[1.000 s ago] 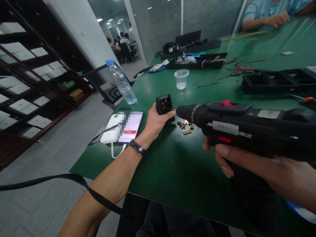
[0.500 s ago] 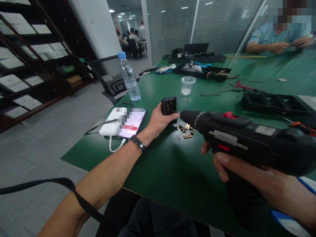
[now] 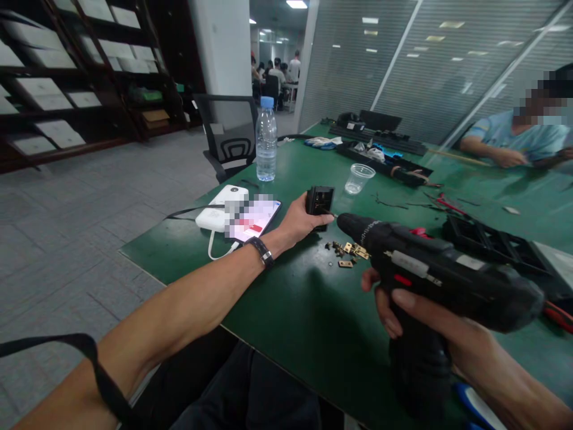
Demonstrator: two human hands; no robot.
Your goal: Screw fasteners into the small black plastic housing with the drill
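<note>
Far left: dark shelving (image 3: 67, 71) against the wall, grey floor in front. On the green table (image 3: 286, 298), near its left edge, a white power bank (image 3: 221, 215) with a phone (image 3: 255, 220) lying just right of it, cable looping off the near side. Behind them a clear water bottle (image 3: 267, 140) stands upright; an office chair (image 3: 228, 140) sits beyond the table edge.

Left hand (image 3: 299, 222), watch on the wrist, is wrapped around a small black socket block (image 3: 319, 204), thumb along its near side, holding it upright on the table at centre. Just right of it and nearer, a scatter of small brass parts and screws (image 3: 348, 251). Farther back, an empty plastic cup (image 3: 359, 178).

Right hand (image 3: 416, 313) is closed around the grip of a black cordless drill (image 3: 439, 272), forefinger lying along the body. The bit end points left at the block; whether the tip touches it cannot be told.

Right: black trays (image 3: 487, 242). Far right, another person (image 3: 514, 140) seated, forearms on the table.
</note>
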